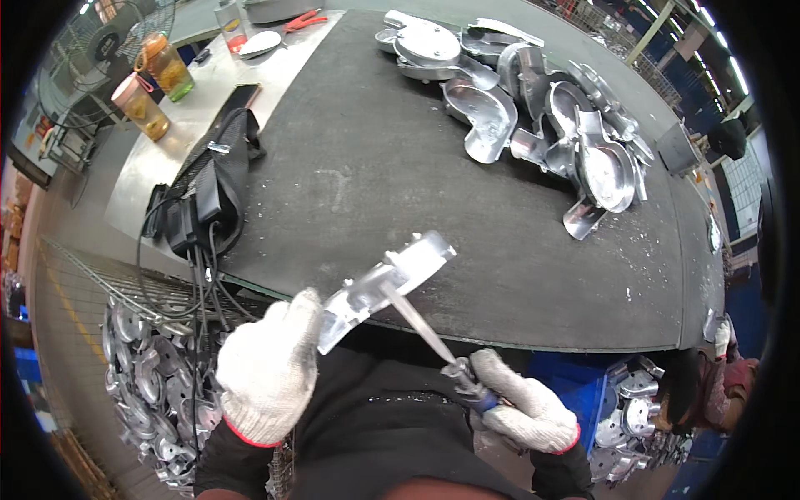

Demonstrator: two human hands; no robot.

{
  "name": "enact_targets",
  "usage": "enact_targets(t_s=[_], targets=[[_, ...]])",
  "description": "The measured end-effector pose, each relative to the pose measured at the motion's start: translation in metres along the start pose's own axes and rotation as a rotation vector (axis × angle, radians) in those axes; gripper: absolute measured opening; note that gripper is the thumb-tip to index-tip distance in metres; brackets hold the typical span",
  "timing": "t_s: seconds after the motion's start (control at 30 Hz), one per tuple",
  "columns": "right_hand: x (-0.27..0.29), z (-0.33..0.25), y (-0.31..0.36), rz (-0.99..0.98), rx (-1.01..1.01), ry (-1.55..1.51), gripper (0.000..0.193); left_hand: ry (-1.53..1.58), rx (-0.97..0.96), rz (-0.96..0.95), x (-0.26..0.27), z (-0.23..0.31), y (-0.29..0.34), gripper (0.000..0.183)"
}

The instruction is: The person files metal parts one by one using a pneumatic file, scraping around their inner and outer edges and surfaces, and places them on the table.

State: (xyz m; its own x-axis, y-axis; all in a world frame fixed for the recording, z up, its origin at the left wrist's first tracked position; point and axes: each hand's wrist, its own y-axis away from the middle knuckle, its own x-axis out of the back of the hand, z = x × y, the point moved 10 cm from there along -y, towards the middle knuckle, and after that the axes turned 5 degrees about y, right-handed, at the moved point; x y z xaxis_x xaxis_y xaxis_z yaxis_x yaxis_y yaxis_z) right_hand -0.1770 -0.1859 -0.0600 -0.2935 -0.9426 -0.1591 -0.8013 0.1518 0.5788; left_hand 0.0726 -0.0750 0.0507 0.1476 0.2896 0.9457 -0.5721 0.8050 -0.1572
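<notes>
My left hand [271, 367], in a white knit glove, grips the near end of a silvery cast metal part [375, 287], holding it tilted above the table's front edge. My right hand [529, 406], gloved the same way, is closed around the dark handle of a file-like tool [421, 327] with a long flat blade. The blade's tip meets the middle of the part, or sits right at it. Blur on the part hides its finer detail. My palms and the glove fingers cover much of the tool's handle.
A pile of shiny castings [533, 108] covers the dark tabletop's [358, 183] far right. Wire basket [158, 292] and blue bin [571, 379] below hold more castings. Black cabled adapters [196, 208], bottles [167, 71], a phone [240, 100] lie left. Another person's gloved hand [722, 335] shows right.
</notes>
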Motion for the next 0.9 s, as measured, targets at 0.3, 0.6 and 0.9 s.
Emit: enact_targets(t_s=[0.3,0.6,0.9], targets=[[-0.027,-0.014,-0.011,-0.030,-0.155,0.122,0.074,-0.025,-0.065,0.044,-0.007,-0.007,0.000,0.043],[-0.023,-0.010,-0.009,-0.076,-0.236,0.236,0.077,-0.066,-0.064,-0.008,-0.007,0.000,-0.004,0.042],[-0.019,-0.011,-0.005,0.031,-0.120,0.096,0.077,-0.177,-0.102,-0.041,-0.003,0.016,-0.009,0.037]])
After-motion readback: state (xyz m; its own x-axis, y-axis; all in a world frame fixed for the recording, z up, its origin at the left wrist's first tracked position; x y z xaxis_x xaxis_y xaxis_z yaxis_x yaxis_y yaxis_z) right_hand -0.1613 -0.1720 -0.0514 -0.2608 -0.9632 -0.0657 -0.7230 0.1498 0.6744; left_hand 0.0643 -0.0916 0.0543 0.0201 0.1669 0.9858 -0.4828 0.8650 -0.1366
